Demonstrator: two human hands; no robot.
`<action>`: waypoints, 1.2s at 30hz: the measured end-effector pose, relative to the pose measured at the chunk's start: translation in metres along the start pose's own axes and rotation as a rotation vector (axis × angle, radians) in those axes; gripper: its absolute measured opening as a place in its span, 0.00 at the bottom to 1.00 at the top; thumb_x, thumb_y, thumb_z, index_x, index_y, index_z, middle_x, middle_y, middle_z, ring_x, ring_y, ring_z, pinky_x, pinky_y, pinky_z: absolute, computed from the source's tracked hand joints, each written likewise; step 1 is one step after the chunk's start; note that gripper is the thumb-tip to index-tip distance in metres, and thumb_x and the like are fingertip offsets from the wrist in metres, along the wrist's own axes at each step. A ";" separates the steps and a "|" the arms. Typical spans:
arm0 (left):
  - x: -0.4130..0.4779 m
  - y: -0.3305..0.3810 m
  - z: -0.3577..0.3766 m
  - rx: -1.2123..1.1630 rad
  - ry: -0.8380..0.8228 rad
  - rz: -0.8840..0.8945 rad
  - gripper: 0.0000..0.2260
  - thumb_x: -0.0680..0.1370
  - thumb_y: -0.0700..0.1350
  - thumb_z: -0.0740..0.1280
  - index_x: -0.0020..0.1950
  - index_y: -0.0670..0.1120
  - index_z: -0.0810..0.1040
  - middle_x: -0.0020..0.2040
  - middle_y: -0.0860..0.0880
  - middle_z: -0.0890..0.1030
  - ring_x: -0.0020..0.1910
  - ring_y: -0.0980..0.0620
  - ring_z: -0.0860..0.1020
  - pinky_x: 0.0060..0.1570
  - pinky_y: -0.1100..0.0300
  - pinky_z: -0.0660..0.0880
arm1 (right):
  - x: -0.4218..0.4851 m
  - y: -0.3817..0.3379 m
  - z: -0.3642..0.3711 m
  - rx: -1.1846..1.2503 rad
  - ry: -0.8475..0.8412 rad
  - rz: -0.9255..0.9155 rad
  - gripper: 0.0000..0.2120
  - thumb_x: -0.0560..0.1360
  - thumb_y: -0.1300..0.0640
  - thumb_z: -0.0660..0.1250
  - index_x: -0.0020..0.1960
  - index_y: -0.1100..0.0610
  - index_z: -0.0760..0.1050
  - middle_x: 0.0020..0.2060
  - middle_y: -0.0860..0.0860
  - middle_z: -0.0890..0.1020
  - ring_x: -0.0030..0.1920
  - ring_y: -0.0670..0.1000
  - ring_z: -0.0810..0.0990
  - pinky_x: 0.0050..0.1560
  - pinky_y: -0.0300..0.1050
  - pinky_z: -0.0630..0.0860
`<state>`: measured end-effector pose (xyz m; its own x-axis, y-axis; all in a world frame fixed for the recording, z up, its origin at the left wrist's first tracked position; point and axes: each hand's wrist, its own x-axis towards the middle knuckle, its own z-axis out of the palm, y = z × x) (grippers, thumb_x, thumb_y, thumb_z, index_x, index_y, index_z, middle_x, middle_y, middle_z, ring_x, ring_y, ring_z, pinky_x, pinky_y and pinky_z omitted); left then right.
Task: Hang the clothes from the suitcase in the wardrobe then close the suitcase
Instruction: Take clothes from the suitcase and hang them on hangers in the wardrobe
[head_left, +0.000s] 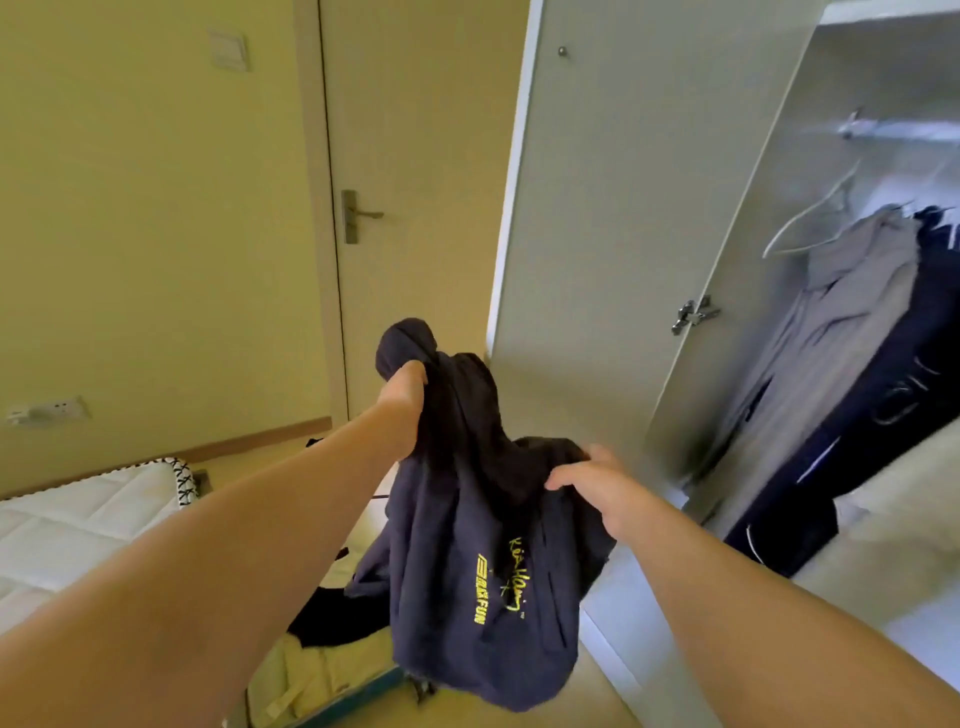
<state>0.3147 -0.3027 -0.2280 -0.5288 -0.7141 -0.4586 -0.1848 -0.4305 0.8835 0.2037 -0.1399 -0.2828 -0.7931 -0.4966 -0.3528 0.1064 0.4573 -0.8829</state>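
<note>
Hoodie (467, 571) hangs above your open suitcase (363, 685) | left hand (402, 395) fists the hood end high so the body drops straight | right hand (592, 483) curls into the shoulder fabric, likely to spread it | empty hanger (810, 218) waits in the wardrobe (623, 208), well apart

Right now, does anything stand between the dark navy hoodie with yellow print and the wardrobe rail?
Nothing visible. The white wardrobe door stands open, and right of the dark navy hoodie an empty white hanger hangs on the metal rail.
</note>
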 end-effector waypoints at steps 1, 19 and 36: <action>-0.002 -0.001 0.003 0.160 -0.020 -0.012 0.10 0.79 0.43 0.56 0.50 0.38 0.72 0.45 0.42 0.75 0.47 0.42 0.75 0.52 0.52 0.69 | -0.003 -0.008 -0.011 0.037 0.045 -0.071 0.12 0.67 0.72 0.66 0.44 0.57 0.72 0.43 0.56 0.77 0.46 0.56 0.76 0.40 0.42 0.73; -0.034 0.028 0.089 0.805 -0.590 0.749 0.16 0.69 0.33 0.71 0.51 0.44 0.71 0.43 0.49 0.76 0.46 0.49 0.75 0.44 0.61 0.73 | -0.034 -0.111 -0.084 -0.235 -0.011 -0.444 0.22 0.65 0.80 0.56 0.35 0.53 0.73 0.32 0.52 0.74 0.35 0.51 0.72 0.32 0.37 0.66; -0.014 0.033 0.109 0.868 -0.343 0.142 0.09 0.81 0.40 0.57 0.56 0.36 0.72 0.42 0.40 0.78 0.39 0.44 0.81 0.50 0.57 0.78 | -0.038 -0.088 -0.172 -0.120 0.517 -0.392 0.20 0.65 0.79 0.57 0.36 0.55 0.75 0.31 0.52 0.73 0.35 0.53 0.71 0.35 0.39 0.67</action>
<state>0.2256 -0.2463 -0.1821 -0.7832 -0.4674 -0.4100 -0.5790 0.3082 0.7548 0.1211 -0.0344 -0.1381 -0.9486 -0.2381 0.2087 -0.2928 0.4090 -0.8643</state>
